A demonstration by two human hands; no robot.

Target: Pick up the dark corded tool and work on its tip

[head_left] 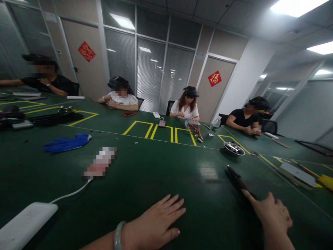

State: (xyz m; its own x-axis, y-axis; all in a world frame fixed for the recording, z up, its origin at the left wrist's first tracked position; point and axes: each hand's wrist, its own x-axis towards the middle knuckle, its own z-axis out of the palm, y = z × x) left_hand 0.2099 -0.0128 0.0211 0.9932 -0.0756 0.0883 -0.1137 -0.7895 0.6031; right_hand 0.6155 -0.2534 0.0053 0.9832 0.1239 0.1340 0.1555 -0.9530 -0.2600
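Observation:
My left hand (156,222) lies flat on the dark green table (145,173), fingers stretched out and holding nothing; a pale green bangle sits on its wrist. My right hand (270,211) is curled around the near end of a dark elongated tool (238,180) that rests on the table and points away from me. Its index finger lies along the tool. Beyond the tool's far end stands a small metal bowl (234,148).
A white power bank (24,225) with a cable sits near left, a blue glove (67,142) farther left. Yellow tape marks boxes on the table. Several people sit along the far edge with a water bottle (214,126), wires and phones.

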